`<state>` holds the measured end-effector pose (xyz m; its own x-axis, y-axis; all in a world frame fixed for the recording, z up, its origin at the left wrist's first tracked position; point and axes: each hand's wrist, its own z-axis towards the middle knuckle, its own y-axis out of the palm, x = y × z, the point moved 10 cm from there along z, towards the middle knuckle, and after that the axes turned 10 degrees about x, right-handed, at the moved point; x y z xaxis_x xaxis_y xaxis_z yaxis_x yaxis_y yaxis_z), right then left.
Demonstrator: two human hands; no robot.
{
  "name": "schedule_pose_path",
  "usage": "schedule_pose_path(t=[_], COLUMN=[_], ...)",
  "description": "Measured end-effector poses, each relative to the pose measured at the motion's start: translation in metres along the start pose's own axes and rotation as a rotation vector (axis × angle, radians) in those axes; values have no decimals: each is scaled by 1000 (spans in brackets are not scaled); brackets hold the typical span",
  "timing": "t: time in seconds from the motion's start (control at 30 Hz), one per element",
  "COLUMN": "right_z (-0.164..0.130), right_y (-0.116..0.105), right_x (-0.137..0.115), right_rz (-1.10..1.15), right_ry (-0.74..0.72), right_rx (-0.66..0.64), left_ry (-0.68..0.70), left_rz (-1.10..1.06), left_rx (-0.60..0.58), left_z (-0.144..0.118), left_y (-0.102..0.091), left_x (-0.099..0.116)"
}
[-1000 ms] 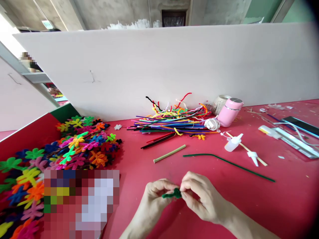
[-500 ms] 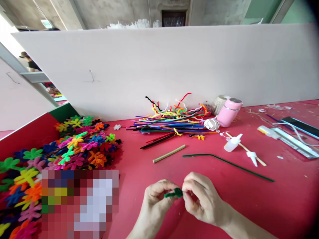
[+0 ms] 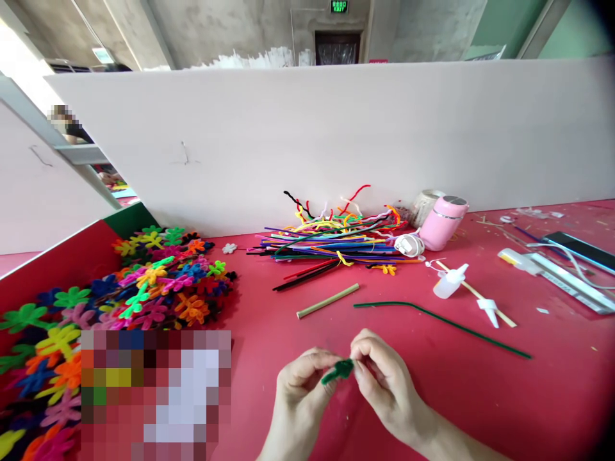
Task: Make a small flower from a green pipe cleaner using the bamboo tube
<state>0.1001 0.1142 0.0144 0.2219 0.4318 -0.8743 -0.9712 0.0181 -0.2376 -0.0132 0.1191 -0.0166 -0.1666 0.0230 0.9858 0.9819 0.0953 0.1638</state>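
Observation:
A small dark green bent pipe cleaner (image 3: 339,371) is held between my two hands above the red table. My left hand (image 3: 303,387) pinches it between thumb and fingers. At its right end, the fingertips of my right hand (image 3: 384,374) are closed on it too; the exact grip there is partly hidden. Beyond my hands lies a long dark green pipe cleaner (image 3: 446,320), slightly bent near its left end. Left of that is a short pale green stick (image 3: 328,301). A pile of coloured pipe cleaners (image 3: 331,240) lies farther back.
At left, a red-walled box (image 3: 57,256) holds many fuzzy flowers (image 3: 154,275). To the right are a pink cylinder (image 3: 442,223), a white cable (image 3: 409,245), a small glue bottle (image 3: 450,282) and a thin wooden stick (image 3: 504,318). A white panel (image 3: 312,141) stands behind.
The whole view has shifted slightly downward in the scene's position. Both hands keep their pinch, and the green pipe cleaner piece has tilted a little between them.

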Motion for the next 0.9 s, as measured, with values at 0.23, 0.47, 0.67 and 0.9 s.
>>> schedule_pose_path(t=[0.23, 0.47, 0.67, 0.9], right_z=[8, 9, 7, 3], right_y=[-5, -6, -6, 2], right_x=[-2, -3, -11, -14], right_rz=[16, -40, -120, -292], right_ry=[-32, -47, -151, -257], right_rx=[-93, -103, -106, -174], left_ry=[234, -5, -175, -249], left_rz=[155, 128, -58, -125], left_rx=[-94, -84, -24, -106], left_z=[-1, 2, 2, -1], left_y=[8, 6, 2, 14], left_x=[21, -3, -21, -23])
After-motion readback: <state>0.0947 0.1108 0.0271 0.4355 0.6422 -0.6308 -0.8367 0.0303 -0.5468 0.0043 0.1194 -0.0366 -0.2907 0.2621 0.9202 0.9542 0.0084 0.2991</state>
